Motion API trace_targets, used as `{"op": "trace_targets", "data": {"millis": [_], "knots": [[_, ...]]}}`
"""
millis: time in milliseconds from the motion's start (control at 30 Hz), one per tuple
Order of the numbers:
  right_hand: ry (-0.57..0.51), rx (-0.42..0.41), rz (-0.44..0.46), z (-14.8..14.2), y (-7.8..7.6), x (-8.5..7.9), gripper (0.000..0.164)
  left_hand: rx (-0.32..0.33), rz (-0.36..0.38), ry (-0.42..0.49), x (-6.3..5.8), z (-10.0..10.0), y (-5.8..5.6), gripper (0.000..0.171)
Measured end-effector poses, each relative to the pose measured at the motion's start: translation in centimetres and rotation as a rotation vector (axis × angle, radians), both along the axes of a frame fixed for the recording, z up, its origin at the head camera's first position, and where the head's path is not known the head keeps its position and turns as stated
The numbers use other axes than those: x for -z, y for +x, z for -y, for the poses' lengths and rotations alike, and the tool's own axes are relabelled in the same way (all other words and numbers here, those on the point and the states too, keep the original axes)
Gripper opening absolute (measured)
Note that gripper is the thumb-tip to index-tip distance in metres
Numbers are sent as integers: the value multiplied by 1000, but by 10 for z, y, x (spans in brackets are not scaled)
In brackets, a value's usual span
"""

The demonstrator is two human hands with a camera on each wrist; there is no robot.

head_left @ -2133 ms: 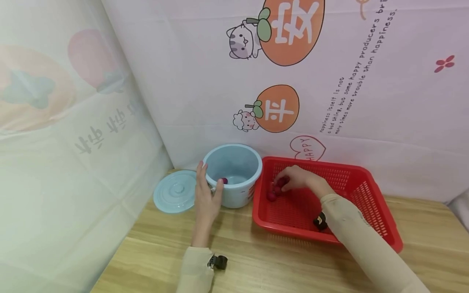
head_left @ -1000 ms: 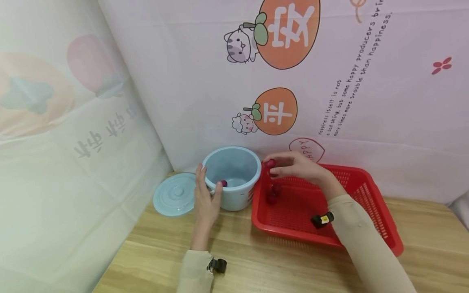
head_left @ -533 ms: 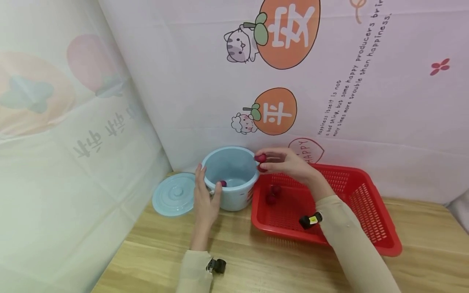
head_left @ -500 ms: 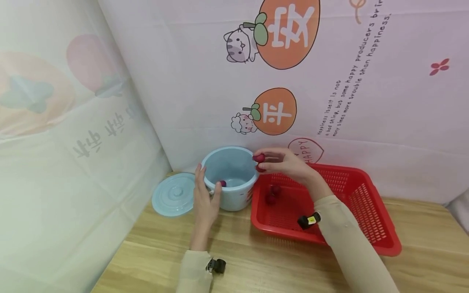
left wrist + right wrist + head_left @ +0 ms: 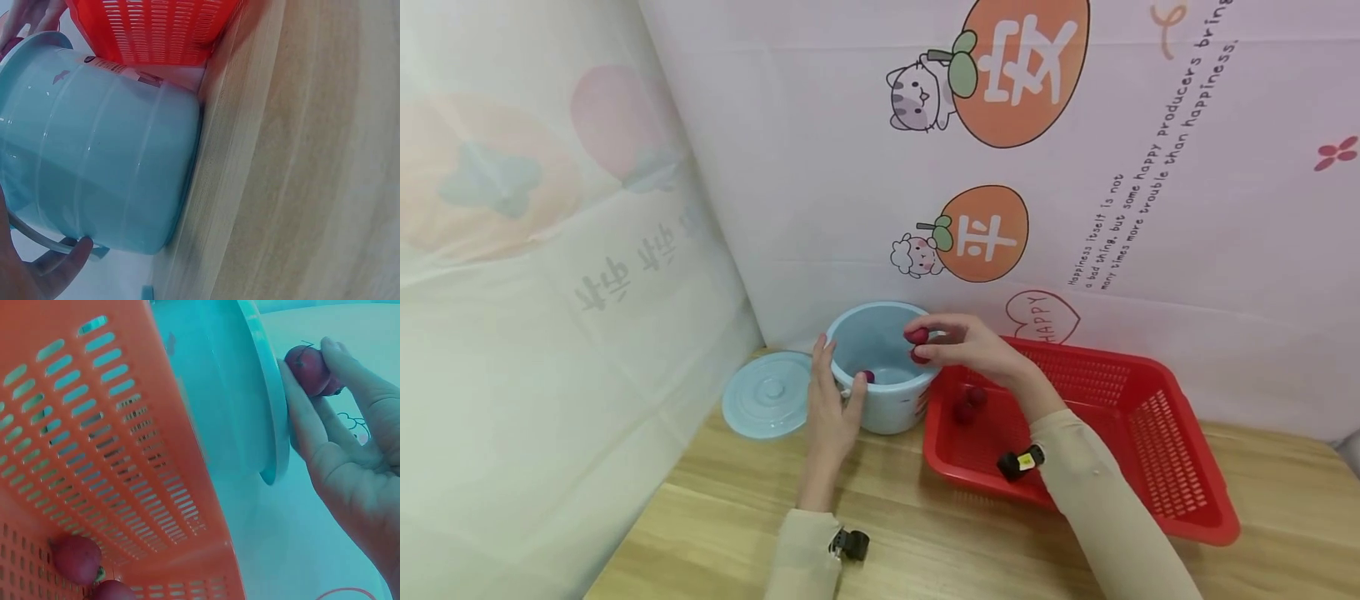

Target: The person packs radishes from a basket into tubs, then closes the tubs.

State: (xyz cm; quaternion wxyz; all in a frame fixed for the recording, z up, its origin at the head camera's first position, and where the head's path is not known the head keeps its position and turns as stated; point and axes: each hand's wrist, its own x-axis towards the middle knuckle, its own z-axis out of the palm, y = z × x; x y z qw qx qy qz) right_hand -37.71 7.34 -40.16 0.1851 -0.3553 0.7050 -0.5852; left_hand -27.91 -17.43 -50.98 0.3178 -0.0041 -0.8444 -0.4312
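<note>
In the head view, my left hand (image 5: 833,412) rests against the near left side of a light blue bucket (image 5: 891,408), fingers extended along its rim. The left wrist view shows that thumb (image 5: 70,269) by the bucket's bail handle (image 5: 39,236). My right hand (image 5: 966,346) is over the bucket's right rim and pinches two small round red radishes (image 5: 917,335) between fingers and thumb. The right wrist view shows short stems on the held radishes (image 5: 307,370). Another radish (image 5: 869,377) is inside the bucket. Two more radishes (image 5: 976,396) lie in the red basket (image 5: 1082,504).
A light blue lid (image 5: 767,396) lies left of the bucket on the wooden table (image 5: 715,517). The basket stands right beside the bucket. A printed cloth (image 5: 820,150) hangs behind, and another pale cloth (image 5: 550,375) hangs at the left.
My right hand has picked two radishes out of the basket, lifted them and moved left over the bucket's rim. My left hand has stayed at the bucket. The head view has shifted slightly.
</note>
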Motion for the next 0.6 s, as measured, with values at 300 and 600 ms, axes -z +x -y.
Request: {"op": "trace_targets", "data": {"millis": [300,600], "knots": [[40,40,-41,6,1,1,40,-2,-7,2,2,-3,-3,75],[180,-18,-186,22,-2,-5,38,1,-22,-1,3,-1,-5,76]]}}
